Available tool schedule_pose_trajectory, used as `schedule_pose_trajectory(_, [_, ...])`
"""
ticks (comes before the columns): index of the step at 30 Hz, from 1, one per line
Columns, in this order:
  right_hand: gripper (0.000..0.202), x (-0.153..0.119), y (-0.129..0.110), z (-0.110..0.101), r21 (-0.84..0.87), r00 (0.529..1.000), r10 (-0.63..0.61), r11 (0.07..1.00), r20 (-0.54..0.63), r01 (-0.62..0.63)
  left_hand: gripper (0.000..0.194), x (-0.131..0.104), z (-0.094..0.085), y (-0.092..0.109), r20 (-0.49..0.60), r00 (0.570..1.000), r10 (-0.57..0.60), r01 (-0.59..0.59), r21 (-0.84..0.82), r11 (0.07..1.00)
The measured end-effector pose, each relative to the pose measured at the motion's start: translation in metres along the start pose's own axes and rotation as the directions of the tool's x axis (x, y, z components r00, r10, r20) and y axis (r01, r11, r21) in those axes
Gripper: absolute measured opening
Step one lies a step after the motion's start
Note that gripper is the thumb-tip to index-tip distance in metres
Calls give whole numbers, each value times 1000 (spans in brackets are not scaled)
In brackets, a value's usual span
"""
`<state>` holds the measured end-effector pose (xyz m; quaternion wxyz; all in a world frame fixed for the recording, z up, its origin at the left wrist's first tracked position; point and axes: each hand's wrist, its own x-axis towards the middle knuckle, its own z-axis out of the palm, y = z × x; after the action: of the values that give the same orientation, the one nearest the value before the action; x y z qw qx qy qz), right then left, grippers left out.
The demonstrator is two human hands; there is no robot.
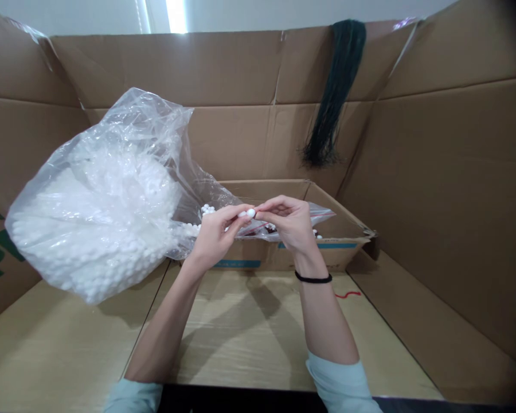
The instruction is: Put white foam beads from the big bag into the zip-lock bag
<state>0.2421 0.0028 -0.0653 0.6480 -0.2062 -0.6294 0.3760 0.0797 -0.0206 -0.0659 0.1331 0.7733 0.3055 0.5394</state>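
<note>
Between my two hands, above a low cardboard box, are small white balls. My left hand pinches them between thumb and fingers. Close against them, my right hand has its thumb and fingertips pressed together; what it grips there is too small to make out. Below the hands, a clear zip bag lies in the box, with dark and white bits around it. A large clear plastic bag full of white balls leans at the left, its mouth reaching into the box.
Tall cardboard walls enclose the table at the back and sides. A bundle of dark green strands hangs over the back wall. A short red string lies right of my right wrist.
</note>
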Motion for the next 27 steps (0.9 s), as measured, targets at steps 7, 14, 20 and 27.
schedule_pose_trajectory(7, [15,1,1,1,-22,1000,16,1000,-23,-16,25,0,1,0,1,1000,17,-17,-1,1000])
schedule_pose_trajectory(14, [14,2,5,7,-31,998,0,1000,-69,-2,27,1,1,-4,-9,999,-45,45,-45,998])
schedule_pose_trajectory(20, [10,1,5,12,-58,997,-8,998,-70,4,34,2,-9,-5,85,978,-191,199,-95,975])
schedule_pose_trajectory(27, [9,5,-1,0,-260,982,-112,963,-153,70,47,2,-13,-21,-9,961,-277,275,163,948])
